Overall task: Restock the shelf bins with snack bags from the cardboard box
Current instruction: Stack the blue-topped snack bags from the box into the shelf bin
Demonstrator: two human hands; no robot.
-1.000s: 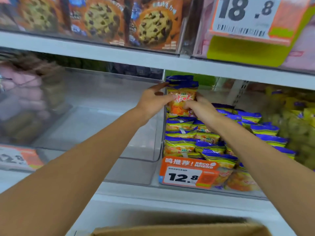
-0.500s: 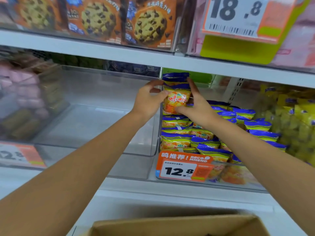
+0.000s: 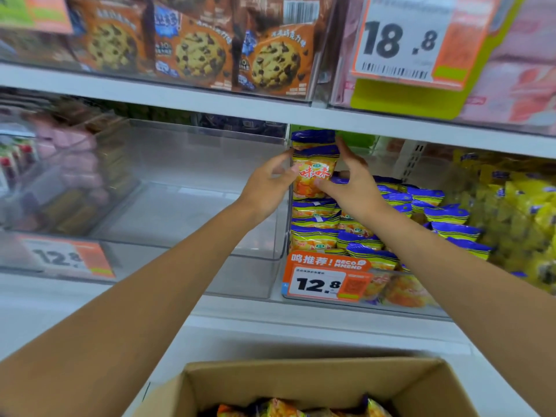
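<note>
An orange snack bag with a blue top (image 3: 314, 173) stands upright on the stacked bags (image 3: 316, 224) at the left side of a clear shelf bin (image 3: 421, 308). My left hand (image 3: 267, 188) holds the bag's left edge between thumb and curled fingers. My right hand (image 3: 352, 185) holds its right side, thumb on the front and fingers raised beside it. A second bag stands just behind it. The open cardboard box (image 3: 301, 374) sits below at the bottom edge, with several more snack bags (image 3: 285, 409) showing inside.
A clear bin (image 3: 180, 206) to the left holds nothing visible. A 12.8 price tag (image 3: 316, 281) hangs on the snack bin's front. Yellow bags (image 3: 511, 206) fill the bin on the right. Cookie packs (image 3: 195, 52) line the shelf above, close over the hands.
Both hands stay on the upright bag and have set it straighter on the stack. My right fingers have lifted and spread. More of the cardboard box and its bags has come into view.
</note>
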